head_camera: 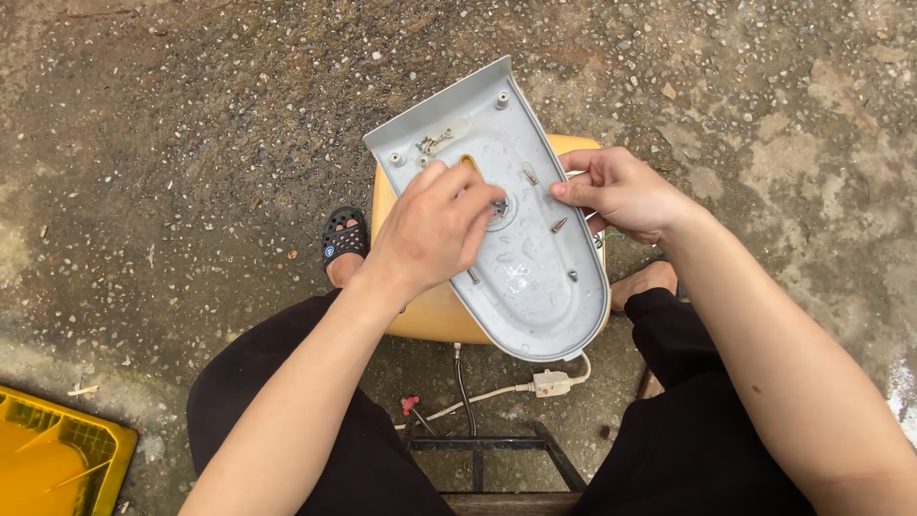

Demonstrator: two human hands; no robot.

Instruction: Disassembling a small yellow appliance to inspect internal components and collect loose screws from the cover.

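Your left hand (435, 225) is pinching a small screw (499, 205) at the middle of the grey plastic cover (530, 277), while your right hand (621, 191) grips the cover's edge. Loose screws (559, 225) lie between your hands; a yellow body (430, 315) sits underneath, white cable (497, 392) below.

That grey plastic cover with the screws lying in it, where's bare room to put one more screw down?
The grey plastic cover is bare at its rounded near end, below the left hand. The middle is crowded: loose screws, both hands, right hand. A small metal bracket fills the far corner.
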